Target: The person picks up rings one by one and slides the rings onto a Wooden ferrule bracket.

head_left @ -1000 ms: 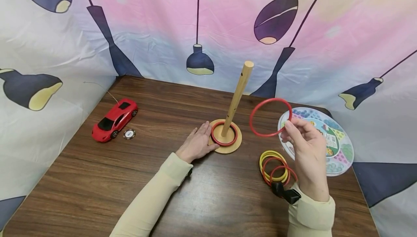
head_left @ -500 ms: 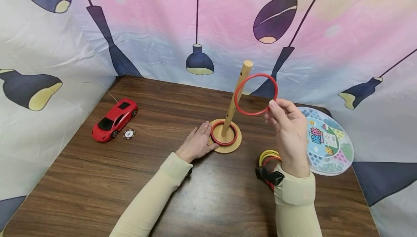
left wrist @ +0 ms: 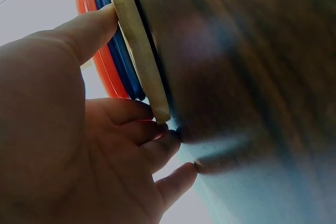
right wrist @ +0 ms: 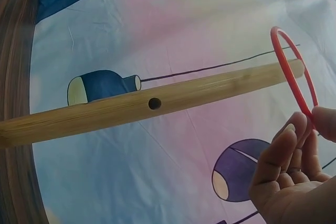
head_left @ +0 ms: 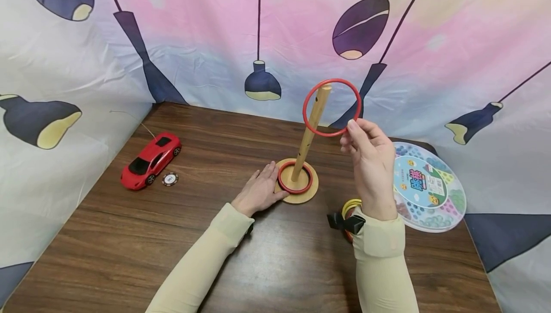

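Observation:
In the head view my left hand (head_left: 258, 188) lies flat on the table against the round wooden base (head_left: 314, 186) of a ring-toss stand. Its thumb touches the base's top edge and its fingers meet the side, as the left wrist view shows. Red rings (left wrist: 107, 74) and dark rings (left wrist: 123, 59) lie stacked on the base around the wooden pole (head_left: 306, 143). My right hand (head_left: 373, 164) pinches a red ring (right wrist: 292, 80) between thumb and fingers at the pole's top. The tip shows inside the ring's outline; whether it passes through, I cannot tell.
Several yellow and red rings (head_left: 350, 203) lie right of the stand, partly hidden by the right wrist. Behind that hand is a round printed package (head_left: 447, 191). A red toy car (head_left: 151, 160) and a poker chip (head_left: 170, 179) sit left. A patterned cloth (head_left: 206, 54) hangs behind the table.
My right hand has carried the red ring left and upward, from beside the stand to the pole's top. My left hand has stayed at the base.

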Demonstrator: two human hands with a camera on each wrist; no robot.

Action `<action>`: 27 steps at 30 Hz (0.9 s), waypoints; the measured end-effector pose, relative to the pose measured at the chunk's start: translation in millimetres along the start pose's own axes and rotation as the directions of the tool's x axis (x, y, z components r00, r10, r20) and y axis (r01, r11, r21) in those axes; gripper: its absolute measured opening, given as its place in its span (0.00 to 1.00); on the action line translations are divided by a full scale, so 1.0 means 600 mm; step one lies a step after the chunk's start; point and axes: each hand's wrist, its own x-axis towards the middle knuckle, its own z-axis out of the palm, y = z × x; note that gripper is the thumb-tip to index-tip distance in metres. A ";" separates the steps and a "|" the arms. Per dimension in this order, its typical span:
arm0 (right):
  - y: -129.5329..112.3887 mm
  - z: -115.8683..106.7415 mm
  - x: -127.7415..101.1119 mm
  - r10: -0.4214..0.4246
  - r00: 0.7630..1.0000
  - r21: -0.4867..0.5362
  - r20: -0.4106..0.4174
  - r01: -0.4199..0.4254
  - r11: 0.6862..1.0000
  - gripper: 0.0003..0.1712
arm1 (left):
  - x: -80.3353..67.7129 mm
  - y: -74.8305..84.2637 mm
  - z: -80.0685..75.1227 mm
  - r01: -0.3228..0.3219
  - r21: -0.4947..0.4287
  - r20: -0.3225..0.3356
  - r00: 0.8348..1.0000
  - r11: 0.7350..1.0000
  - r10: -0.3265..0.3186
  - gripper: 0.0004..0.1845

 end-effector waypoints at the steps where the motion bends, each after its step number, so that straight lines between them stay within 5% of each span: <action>1: 0.000 0.001 0.001 0.004 1.000 0.006 -0.001 -0.004 1.000 0.12 | 0.000 0.000 0.000 0.000 0.000 0.001 1.000 1.000 0.000 0.46; 16: 0.017 0.009 0.020 0.012 1.000 0.003 -0.023 -0.012 1.000 0.08 | 0.002 -0.003 0.003 -0.005 0.010 0.000 1.000 1.000 0.005 0.45; 27: 0.076 -0.020 0.010 0.176 0.983 -0.064 -0.059 -0.180 0.982 0.03 | 0.001 -0.004 0.002 -0.007 0.019 0.001 1.000 1.000 0.007 0.46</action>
